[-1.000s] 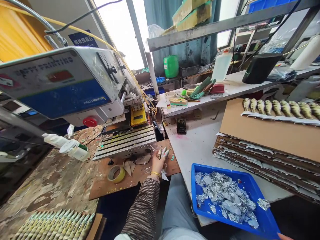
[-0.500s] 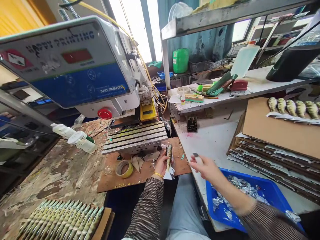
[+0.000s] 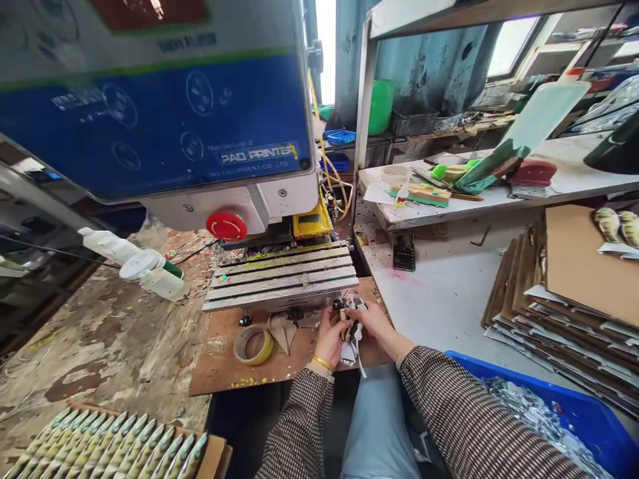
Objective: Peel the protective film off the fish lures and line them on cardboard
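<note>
My left hand (image 3: 330,338) is closed around a small fish-shaped lure (image 3: 348,351), its pale tail pointing down toward my lap. Against the lure's upper part, my right hand (image 3: 375,322) has its fingers pinched together. A small white piece with a thin trailing strip (image 3: 361,362) hangs by those fingertips; its kind is too small to tell. Fingers cover most of the lure's body. Both hands are over the brown board (image 3: 219,362), just in front of the slotted metal bed (image 3: 284,276) of the pad printer (image 3: 239,126).
A yellow tape roll (image 3: 253,346) lies left of my hands. Rows of fish lures (image 3: 124,446) fill a cardboard at lower left. To the right are a blue tray (image 3: 589,406) of foil scraps, stacked cardboard sheets (image 3: 524,286) and a phone (image 3: 404,251). White bottles (image 3: 162,283) stand left.
My right hand has come left from beside the blue tray to the lure in my left hand. The view has moved closer to the printer.
</note>
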Tool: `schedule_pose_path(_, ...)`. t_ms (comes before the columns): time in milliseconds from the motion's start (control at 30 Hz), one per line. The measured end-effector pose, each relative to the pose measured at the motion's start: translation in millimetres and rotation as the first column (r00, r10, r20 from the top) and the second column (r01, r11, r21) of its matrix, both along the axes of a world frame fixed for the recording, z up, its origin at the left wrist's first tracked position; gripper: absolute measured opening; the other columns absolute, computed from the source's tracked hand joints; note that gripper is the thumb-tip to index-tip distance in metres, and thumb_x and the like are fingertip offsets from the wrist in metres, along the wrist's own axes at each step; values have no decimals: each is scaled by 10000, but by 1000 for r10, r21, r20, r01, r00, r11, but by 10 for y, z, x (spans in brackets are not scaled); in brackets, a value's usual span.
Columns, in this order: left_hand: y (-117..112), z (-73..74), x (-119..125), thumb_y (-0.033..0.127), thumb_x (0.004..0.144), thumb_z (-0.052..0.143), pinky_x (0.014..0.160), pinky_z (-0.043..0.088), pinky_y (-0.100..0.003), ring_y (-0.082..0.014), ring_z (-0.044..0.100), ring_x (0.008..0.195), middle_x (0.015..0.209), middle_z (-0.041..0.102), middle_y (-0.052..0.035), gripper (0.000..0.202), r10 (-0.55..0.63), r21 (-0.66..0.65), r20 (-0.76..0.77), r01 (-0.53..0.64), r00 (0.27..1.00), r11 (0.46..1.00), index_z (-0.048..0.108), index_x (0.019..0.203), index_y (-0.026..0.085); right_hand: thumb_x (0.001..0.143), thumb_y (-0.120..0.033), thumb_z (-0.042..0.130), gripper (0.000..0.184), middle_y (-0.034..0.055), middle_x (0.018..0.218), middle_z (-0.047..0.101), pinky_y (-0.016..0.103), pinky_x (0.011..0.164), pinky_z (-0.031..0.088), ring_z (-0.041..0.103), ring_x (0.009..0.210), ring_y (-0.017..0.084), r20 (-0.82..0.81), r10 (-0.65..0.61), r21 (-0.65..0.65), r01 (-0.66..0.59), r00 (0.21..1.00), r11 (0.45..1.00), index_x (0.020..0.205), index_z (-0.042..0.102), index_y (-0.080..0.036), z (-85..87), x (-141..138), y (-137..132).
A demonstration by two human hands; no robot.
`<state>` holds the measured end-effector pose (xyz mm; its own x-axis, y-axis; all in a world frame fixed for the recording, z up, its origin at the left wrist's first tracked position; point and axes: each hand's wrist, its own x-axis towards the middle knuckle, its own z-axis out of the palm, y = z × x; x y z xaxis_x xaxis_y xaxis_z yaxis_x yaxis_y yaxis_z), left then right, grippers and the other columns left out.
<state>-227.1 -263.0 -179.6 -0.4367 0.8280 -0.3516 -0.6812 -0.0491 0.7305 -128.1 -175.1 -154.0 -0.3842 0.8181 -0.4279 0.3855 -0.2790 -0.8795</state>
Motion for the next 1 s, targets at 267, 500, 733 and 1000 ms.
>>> schedule_pose_path(267, -64, 13, -100, 46, 548, 771, 802, 502, -306, -148, 645, 793, 866, 694, -1, 484, 10, -54, 104, -4, 994, 999, 645, 990, 198, 1003, -370, 651, 340, 84, 1222, 644, 410, 848, 593, 670, 1005, 215, -7, 78, -213, -77, 997, 974, 1272, 611, -166, 73, 23, 3)
schedule_pose_path(500, -169, 104, -142, 39, 547, 730, 658, 487, -270, -130, 618, 677, 847, 703, -22, 411, -36, -86, 145, 49, 989, 995, 670, 933, 165, 1006, -378, 647, 324, 78, 1192, 652, 387, 820, 597, 673, 966, 200, -68, 32, -235, -47, 997, 971, 1251, 619, -169, 161, 338, 66)
schedule_pose_path(733, -287, 4, -118, 34, 545, 703, 753, 503, -301, -193, 693, 850, 962, 730, -60, 487, 1, -112, 84, 9, 996, 994, 587, 990, 195, 999, -359, 658, 336, 87, 1252, 636, 428, 880, 585, 662, 1045, 227, -38, -29, -224, 20, 999, 974, 1271, 616, -166, 256, 418, 84)
schedule_pose_path(1000, -291, -94, -103, 50, 512, 696, 766, 494, -313, -180, 679, 811, 971, 700, -30, 616, 54, -129, -142, -73, 988, 989, 547, 1087, 212, 999, -356, 659, 332, 85, 1228, 642, 414, 856, 591, 668, 1015, 217, 56, -88, -156, 96, 994, 983, 1266, 615, -164, 462, 751, 413)
